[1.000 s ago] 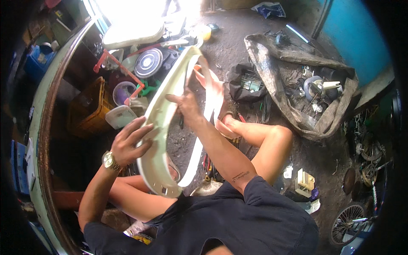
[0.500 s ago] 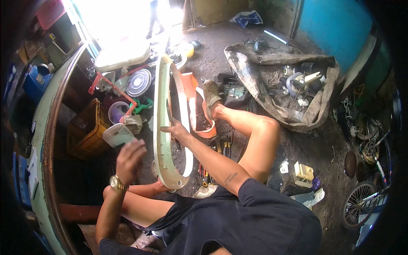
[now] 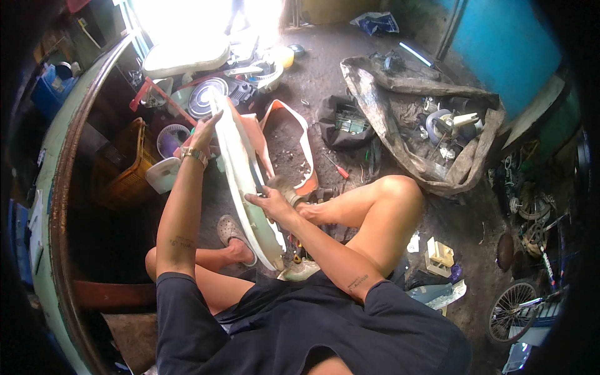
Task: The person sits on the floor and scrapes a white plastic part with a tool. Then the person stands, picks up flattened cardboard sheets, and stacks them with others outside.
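Observation:
A long, pale plastic frame (image 3: pixel 232 167) with rounded ends is tilted between my knees, its outer side facing left. My left hand (image 3: pixel 205 130), a watch on the wrist, holds its left edge towards the far end. Lower down, my right hand (image 3: pixel 275 205) grips the frame with the thumb over the side wall; its other fingers are partly hidden. Beyond the right hand, a pinkish-orange broken plastic frame (image 3: pixel 306 147) lies on the floor. My clog-covered left foot (image 3: pixel 230 230) is beside the pale frame's near end.
An orange crate (image 3: pixel 134 165) and a white plastic piece (image 3: pixel 164 175) stand at left. A red-handled screwdriver (image 3: pixel 340 170) lies ahead on the dirt floor. At right are a large worn sack (image 3: pixel 428 178), cream plastic parts (image 3: pixel 439 256) and a bicycle wheel (image 3: pixel 514 311).
My left hand has gone from the air to the pale frame's far left edge. The frame has turned and tilted, its far end shifting left. My right foot has drawn in nearer.

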Available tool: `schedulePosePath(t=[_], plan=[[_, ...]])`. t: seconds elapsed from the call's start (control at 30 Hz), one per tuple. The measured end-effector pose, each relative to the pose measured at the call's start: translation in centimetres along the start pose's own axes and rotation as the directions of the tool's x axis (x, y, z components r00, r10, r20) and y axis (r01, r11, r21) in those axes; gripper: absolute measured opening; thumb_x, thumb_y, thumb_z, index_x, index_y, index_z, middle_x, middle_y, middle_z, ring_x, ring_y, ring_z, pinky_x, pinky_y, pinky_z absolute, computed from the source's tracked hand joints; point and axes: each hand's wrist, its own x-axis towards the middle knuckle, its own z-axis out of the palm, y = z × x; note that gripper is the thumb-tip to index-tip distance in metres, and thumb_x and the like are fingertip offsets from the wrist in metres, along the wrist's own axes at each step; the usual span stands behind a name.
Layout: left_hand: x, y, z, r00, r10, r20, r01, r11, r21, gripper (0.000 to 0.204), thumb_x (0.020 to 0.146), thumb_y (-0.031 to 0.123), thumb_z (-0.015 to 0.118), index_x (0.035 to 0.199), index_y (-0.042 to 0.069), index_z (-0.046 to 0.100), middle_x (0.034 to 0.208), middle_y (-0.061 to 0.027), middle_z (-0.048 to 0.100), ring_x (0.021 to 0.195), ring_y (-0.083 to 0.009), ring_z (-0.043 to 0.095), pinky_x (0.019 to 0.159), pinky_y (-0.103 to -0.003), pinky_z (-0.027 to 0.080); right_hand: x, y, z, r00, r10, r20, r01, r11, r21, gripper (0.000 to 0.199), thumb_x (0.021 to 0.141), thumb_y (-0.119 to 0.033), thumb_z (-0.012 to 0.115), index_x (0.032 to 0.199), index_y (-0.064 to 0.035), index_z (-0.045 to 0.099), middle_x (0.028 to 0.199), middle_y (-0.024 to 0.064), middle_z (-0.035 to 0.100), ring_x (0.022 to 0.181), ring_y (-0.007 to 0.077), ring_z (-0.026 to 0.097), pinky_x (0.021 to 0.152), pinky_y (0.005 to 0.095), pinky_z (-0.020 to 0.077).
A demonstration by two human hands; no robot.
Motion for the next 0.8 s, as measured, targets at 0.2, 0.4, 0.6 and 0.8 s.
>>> schedulePosePath(t=[0.2, 0.4, 0.6, 0.8], plan=[[5.1, -6.0, -2.0, 0.959, 0.020, -0.284, 0.046, 0.974, 0.223, 0.043, 0.077, 0.024, 0.070, 0.103, -0.008, 0.059, 0.093, -0.0140, 0.066, 0.076, -0.0200, 0.066, 0.063, -0.035, 0.054, 1.3, 2.6, -0.9, 0.979, -0.142, -0.145, 0.097, 0.954, -0.284, 0.097, 0.071, -0.057, 0.079, 0.134, 0.0084, 0.044, 0.112, 0.0260, 0.063, 0.102, 0.0294, 0.064, 0.087, 0.0361, 0.0514], [7.0, -10.7, -3.7, 0.972, 0.097, -0.215, -0.110, 0.993, -0.049, 0.033, 0.077, 0.011, 0.061, 0.105, -0.007, 0.060, 0.092, -0.0084, 0.065, 0.076, -0.0151, 0.059, 0.068, -0.031, 0.048, 5.0, 3.0, -5.9, 0.955, -0.004, -0.297, 0.019, 0.999, 0.047, 0.023, 0.100, -0.022, 0.045, 0.107, -0.0019, 0.053, 0.064, -0.0014, 0.050, 0.043, 0.0070, 0.041, 0.037, 0.0228, 0.0343], [4.0, -10.3, -4.8, 0.943, 0.044, -0.330, -0.035, 0.999, 0.034, 0.037, 0.080, 0.012, 0.059, 0.112, -0.008, 0.056, 0.095, -0.0105, 0.065, 0.081, -0.0162, 0.062, 0.072, -0.030, 0.050, 11.2, 0.4, -3.8, 0.948, -0.105, -0.299, 0.035, 0.973, -0.230, 0.025, 0.096, -0.024, 0.048, 0.102, -0.0015, 0.057, 0.060, 0.0093, 0.058, 0.046, 0.0207, 0.058, 0.046, 0.0365, 0.0469], [4.5, -8.9, -4.9, 0.973, -0.092, -0.213, 0.059, 0.986, -0.157, 0.037, 0.084, 0.014, 0.063, 0.116, -0.003, 0.055, 0.093, -0.0100, 0.065, 0.079, -0.0170, 0.064, 0.072, -0.030, 0.052, 21.9, 3.0, -5.4, 0.936, -0.075, -0.345, -0.049, 0.940, -0.337, 0.032, 0.095, -0.029, 0.046, 0.104, -0.0001, 0.057, 0.079, 0.0232, 0.067, 0.068, 0.0367, 0.068, 0.068, 0.0478, 0.0524]])
